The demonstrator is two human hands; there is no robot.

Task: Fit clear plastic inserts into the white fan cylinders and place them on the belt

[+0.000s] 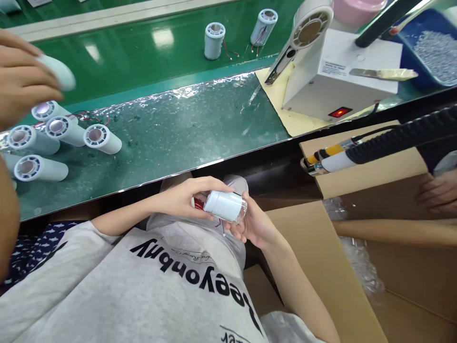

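Above my lap I hold a light-blue cylinder [224, 206] with a clear plastic part around its right end. My left hand [189, 194] grips its left end, fingers over the top. A bit of something red [198, 203] shows beside that palm, and I cannot make out what it is. My right hand [252, 221] is closed about the right end, with its fingers underneath. Thin wires [222, 227] with a small white plug hang below the cylinder. Several similar light-blue cylinders [103, 139] with ringed, slotted ends lie on the bench [171, 138] to the left.
Two cylinders [214, 42] stand on the green belt [124, 62]. A white machine [342, 76] with a lit red switch sits right, near a blue bin [407, 52]. Powered screwdriver [332, 159] hangs over open cartons [314, 247]. Co-workers' hands [24, 76] appear left and right.
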